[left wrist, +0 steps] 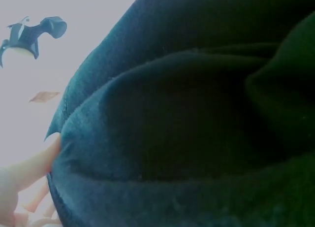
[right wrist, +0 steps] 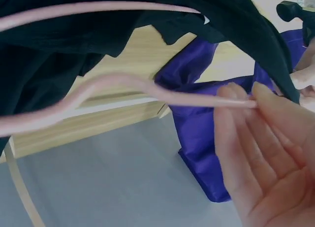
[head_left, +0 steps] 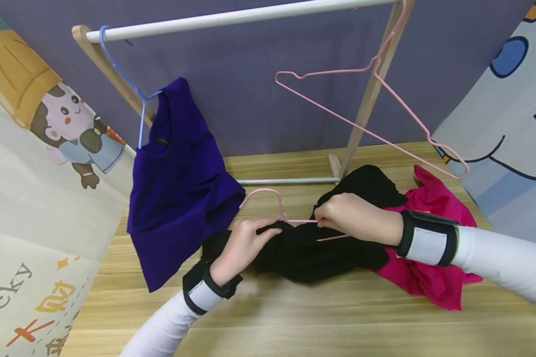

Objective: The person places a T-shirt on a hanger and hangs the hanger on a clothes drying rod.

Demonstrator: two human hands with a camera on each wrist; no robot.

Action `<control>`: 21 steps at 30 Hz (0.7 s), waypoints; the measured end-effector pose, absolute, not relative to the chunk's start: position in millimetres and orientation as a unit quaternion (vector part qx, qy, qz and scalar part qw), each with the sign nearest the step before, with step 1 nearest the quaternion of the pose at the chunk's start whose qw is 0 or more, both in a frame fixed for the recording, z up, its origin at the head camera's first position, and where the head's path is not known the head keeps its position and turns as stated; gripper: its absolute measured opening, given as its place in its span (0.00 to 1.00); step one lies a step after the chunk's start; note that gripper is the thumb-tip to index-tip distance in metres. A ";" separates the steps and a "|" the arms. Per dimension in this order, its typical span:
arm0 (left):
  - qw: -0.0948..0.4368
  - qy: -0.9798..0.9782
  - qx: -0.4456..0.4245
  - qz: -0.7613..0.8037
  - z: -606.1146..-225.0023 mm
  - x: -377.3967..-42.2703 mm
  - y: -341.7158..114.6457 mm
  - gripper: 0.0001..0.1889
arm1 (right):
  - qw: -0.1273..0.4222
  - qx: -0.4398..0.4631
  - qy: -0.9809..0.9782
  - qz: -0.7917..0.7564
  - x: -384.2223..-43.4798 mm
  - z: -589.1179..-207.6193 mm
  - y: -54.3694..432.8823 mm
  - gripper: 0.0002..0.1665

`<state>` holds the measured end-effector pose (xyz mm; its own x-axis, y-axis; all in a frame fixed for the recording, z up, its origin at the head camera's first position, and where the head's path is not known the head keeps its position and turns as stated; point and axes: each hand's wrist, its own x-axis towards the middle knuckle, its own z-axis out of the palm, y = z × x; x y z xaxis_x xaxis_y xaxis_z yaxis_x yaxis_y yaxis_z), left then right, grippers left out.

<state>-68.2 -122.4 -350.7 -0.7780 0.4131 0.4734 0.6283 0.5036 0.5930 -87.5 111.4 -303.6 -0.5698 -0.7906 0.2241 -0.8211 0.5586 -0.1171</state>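
Observation:
A black garment lies bunched on the wooden table, with a pink hanger partly inside it and the hook standing out at the top. My left hand pinches the garment's edge beside the hook; in the left wrist view the thumb presses on the dark cloth. My right hand pinches the hanger's upper bar between thumb and fingers. In the right wrist view the hanger's curved shoulder is outside the cloth, while the lower bar runs into it.
A clothes rack with a white rail stands behind. On its left hangs a purple garment from a blue hanger; a bare pink hanger hangs on the right. A bright pink garment lies right of the black one, partly under it.

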 end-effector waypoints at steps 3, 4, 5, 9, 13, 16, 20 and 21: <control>0.140 -0.858 -0.304 -0.389 -349.3 -68.7 -119.2 0.11 | 0.100 0.446 -0.886 0.083 -88.5 -305.2 112.4 0.10; 0.139 -0.859 -0.304 -0.388 -348.7 -68.7 -118.6 0.11 | 0.111 0.442 -0.887 0.080 -89.1 -306.0 112.7 0.10; 0.137 -0.860 -0.302 -0.388 -347.9 -68.7 -118.3 0.11 | 0.121 0.439 -0.887 0.079 -89.7 -306.8 113.0 0.10; 0.125 -0.863 -0.291 -0.393 -344.7 -70.1 -119.8 0.11 | 0.160 0.435 -0.881 0.099 -92.8 -310.6 112.7 0.09; 0.127 -0.863 -0.280 -0.400 -344.0 -73.5 -124.1 0.09 | 0.210 0.451 -0.857 0.137 -96.1 -314.6 111.7 0.08; 0.132 -0.864 -0.266 -0.407 -344.3 -75.7 -128.5 0.08 | 0.251 0.477 -0.824 0.174 -95.6 -316.6 111.1 0.06; 0.140 -0.868 -0.241 -0.411 -344.6 -77.9 -134.7 0.06 | 0.262 0.514 -0.786 0.222 -87.4 -321.2 110.5 0.17; 0.144 -0.868 -0.238 -0.411 -344.9 -78.8 -136.2 0.06 | 0.250 0.521 -0.783 0.231 -84.8 -323.9 111.0 0.19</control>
